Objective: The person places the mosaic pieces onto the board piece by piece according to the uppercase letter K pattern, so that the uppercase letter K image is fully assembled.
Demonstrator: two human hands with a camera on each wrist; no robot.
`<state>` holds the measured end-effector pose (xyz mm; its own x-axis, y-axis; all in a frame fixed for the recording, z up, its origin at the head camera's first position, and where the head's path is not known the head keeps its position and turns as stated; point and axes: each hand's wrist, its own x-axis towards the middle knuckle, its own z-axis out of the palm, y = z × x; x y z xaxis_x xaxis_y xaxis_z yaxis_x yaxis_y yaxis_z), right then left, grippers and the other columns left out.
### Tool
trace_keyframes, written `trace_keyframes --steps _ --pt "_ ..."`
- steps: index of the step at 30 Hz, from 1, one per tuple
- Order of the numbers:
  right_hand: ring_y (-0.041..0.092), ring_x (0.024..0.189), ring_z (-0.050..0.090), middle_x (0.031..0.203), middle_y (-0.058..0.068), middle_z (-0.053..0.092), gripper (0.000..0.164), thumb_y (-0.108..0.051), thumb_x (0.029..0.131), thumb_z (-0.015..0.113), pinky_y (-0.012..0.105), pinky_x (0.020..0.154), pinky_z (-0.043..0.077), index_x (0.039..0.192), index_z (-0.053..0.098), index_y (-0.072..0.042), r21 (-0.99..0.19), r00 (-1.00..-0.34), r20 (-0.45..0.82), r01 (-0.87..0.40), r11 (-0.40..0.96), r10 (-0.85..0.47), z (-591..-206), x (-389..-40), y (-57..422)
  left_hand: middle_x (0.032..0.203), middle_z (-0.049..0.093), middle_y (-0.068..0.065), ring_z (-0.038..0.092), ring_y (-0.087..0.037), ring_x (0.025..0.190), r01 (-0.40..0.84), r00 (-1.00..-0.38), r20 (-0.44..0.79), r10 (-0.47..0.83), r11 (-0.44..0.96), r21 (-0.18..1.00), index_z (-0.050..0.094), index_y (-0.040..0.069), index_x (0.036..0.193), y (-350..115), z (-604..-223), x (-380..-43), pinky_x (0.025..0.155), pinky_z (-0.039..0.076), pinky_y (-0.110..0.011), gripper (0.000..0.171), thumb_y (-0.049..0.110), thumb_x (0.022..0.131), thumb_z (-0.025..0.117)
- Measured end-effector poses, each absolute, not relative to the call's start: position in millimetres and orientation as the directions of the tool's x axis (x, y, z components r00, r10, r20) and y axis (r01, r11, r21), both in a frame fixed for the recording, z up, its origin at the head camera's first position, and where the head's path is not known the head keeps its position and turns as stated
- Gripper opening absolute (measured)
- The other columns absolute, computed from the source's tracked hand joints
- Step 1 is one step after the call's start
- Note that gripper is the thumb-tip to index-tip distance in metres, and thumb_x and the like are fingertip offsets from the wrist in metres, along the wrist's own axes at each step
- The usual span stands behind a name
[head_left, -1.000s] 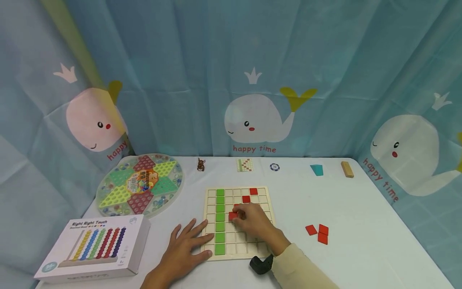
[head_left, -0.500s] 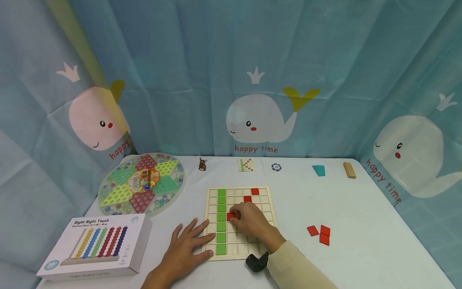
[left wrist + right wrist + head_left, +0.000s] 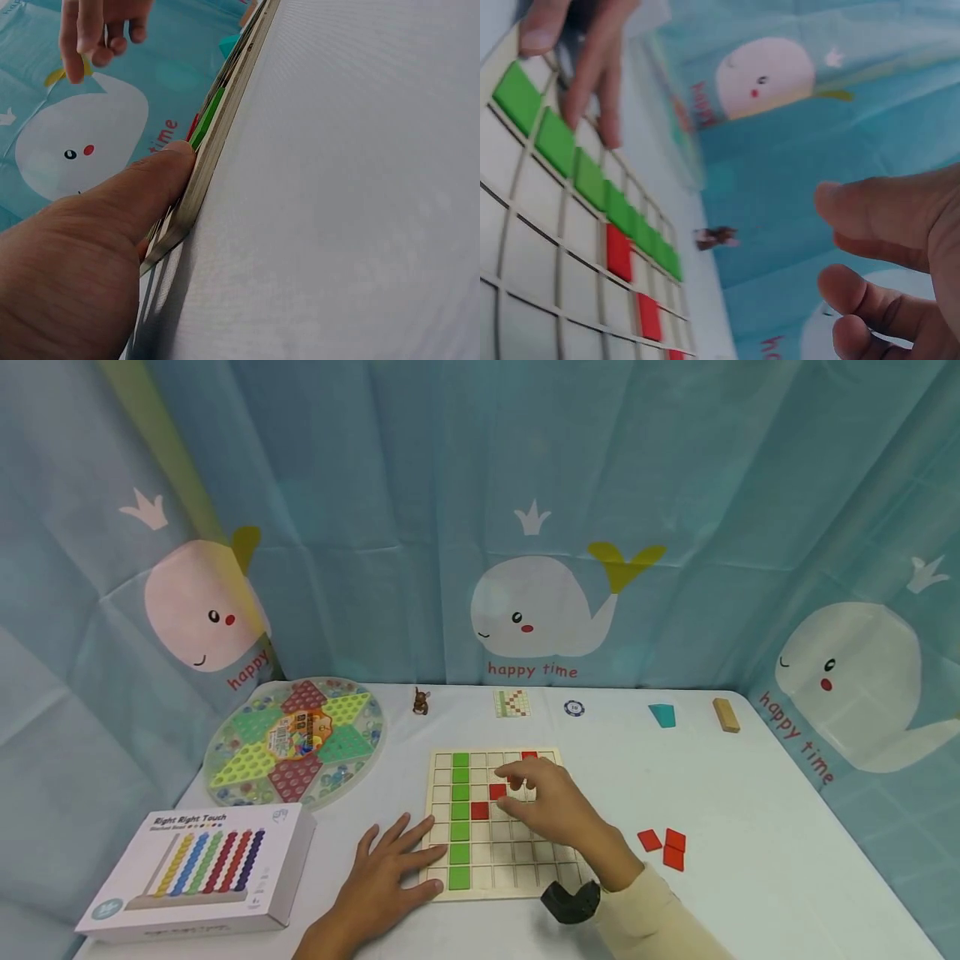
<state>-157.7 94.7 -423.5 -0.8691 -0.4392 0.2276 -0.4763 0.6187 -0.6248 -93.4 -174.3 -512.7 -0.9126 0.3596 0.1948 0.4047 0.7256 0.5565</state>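
A wooden grid board (image 3: pixel 501 875) lies on the white table, with a column of green tiles (image 3: pixel 460 832) near its left side. Red tiles run diagonally up to the right; the lowest red tile (image 3: pixel 479 811) sits beside the green column. My left hand (image 3: pixel 384 878) is spread flat, its fingertips and thumb touching the board's left edge. Above the board hovers my right hand (image 3: pixel 558 804), fingers loosely bent and apart, covering part of the red diagonal. The right wrist view shows nothing between that hand's thumb and fingers (image 3: pixel 840 289).
Several loose red tiles (image 3: pixel 673 857) lie right of the board. Along the back are a small mouse figure (image 3: pixel 421 702), a pattern card (image 3: pixel 512 703), a round chip (image 3: pixel 574 708), a teal piece (image 3: pixel 663 716) and a wooden block (image 3: pixel 726 715). A boxed toy (image 3: pixel 217 868) stands left.
My right hand has let go of the red tile by the green column and lifted away to the right, uncovering two red tiles. My left hand stays in place.
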Motion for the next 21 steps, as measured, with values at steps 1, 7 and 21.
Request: trace_keyframes --steps 1,7,21 --pt "0.016 0.089 0.056 0.096 -0.006 0.063 0.034 -0.015 0.083 0.076 0.037 0.076 0.049 0.116 0.068 -0.013 -0.626 -0.866 0.243 -0.485 0.611 -0.438 -419.5 -155.8 98.7 0.146 0.045 0.004 0.027 -0.033 0.140 0.407 -0.912 0.200 0.359 0.724 0.557 0.070 0.028 0.121 -174.5 -512.9 -93.2 0.106 0.006 -0.062 0.046 0.051 0.081 0.071" --pt "0.013 0.090 0.053 0.093 -0.013 0.059 0.037 -0.015 0.082 0.078 0.038 0.074 0.049 0.117 0.069 -0.019 -0.624 -0.871 0.305 -0.488 0.610 -0.386 -401.1 -144.8 125.7 0.146 0.045 0.004 0.027 -0.034 0.139 0.418 -0.907 0.213 0.363 0.719 0.556 0.070 0.027 0.121 -175.3 -513.2 -92.4 0.105 0.007 -0.063 0.046 0.050 0.082 0.071" --pt "0.009 0.094 0.047 0.107 -0.013 0.060 0.047 -0.012 0.077 0.082 0.035 0.076 0.044 0.121 0.066 -0.017 -0.553 -0.841 0.443 -0.529 0.644 -0.310 -397.7 -125.4 206.0 0.147 0.044 0.005 0.026 -0.035 0.139 0.413 -0.908 0.196 0.369 0.717 0.561 0.070 0.027 0.121 -175.3 -513.7 -93.0 0.105 0.005 -0.063 0.046 0.052 0.083 0.069"
